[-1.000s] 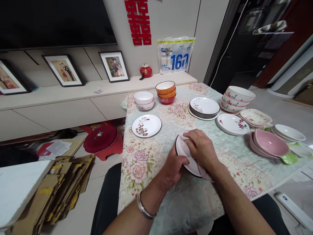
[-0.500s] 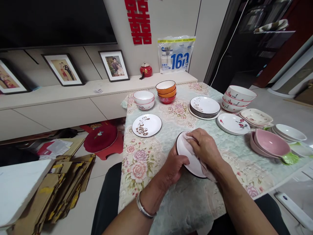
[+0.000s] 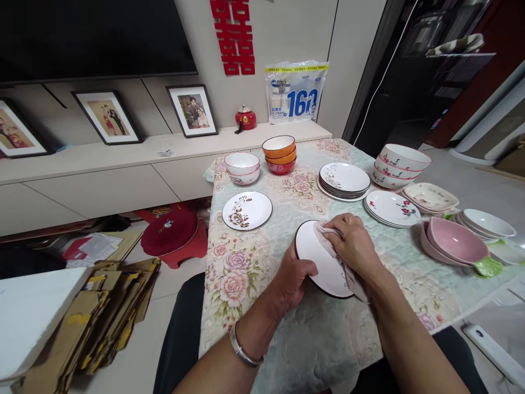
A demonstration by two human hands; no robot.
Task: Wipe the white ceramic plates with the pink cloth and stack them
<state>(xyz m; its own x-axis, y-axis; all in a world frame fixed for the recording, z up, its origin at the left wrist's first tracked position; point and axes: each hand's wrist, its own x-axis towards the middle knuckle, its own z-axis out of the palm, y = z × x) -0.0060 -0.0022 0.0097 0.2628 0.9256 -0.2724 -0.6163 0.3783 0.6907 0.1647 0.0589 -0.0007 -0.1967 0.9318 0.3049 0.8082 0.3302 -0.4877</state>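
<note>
Holding the white plate (image 3: 318, 262) on a slant over the near part of the desk (image 3: 307, 345). Pinching its left edge in the grip of the left hand (image 3: 296, 276). Pressing a pink cloth (image 3: 325, 241) onto its right side, bunching that cloth in the grip of the right hand (image 3: 350, 241). Going around the white plate, showing a brown flower plate (image 3: 246, 210) at 10 o'clock, orange bowls (image 3: 279, 153) at 11, a plate pile (image 3: 344, 179) at 12, red flower plates (image 3: 391, 209) at 2, and pink bowls (image 3: 456, 241) at 3.
</note>
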